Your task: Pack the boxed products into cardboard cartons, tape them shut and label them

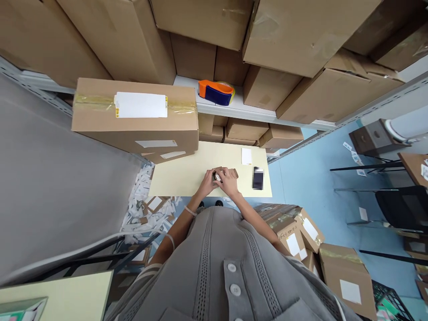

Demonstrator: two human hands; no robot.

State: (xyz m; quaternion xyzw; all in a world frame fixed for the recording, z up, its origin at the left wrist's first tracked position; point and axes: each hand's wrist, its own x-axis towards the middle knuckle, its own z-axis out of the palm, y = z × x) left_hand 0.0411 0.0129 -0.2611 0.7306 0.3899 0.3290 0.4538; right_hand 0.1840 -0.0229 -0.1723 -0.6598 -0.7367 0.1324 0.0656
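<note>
Over the front part of the pale yellow table (pixel 187 171), my left hand (pixel 207 183) and my right hand (pixel 229 183) are close together, fingers curled around one small item. It looks like a small brown cardboard box (pixel 236 173), mostly covered by my fingers. A shiny silvery-white thing (pixel 218 177) shows between my thumbs; its kind cannot be made out. To the right of my hands lies a dark, phone-sized rectangle (pixel 257 178), partly blurred. Behind that is a white paper slip (pixel 246 156).
A large taped carton (pixel 133 107) juts out from the shelf at left. An orange-and-blue tape dispenser (pixel 216 92) sits on the shelf (pixel 237 104) among brown boxes. Stacked cartons (pixel 290 232) stand at lower right, scrap paper (pixel 137 205) covers the floor at left, and a black chair (pixel 401 207) is far right.
</note>
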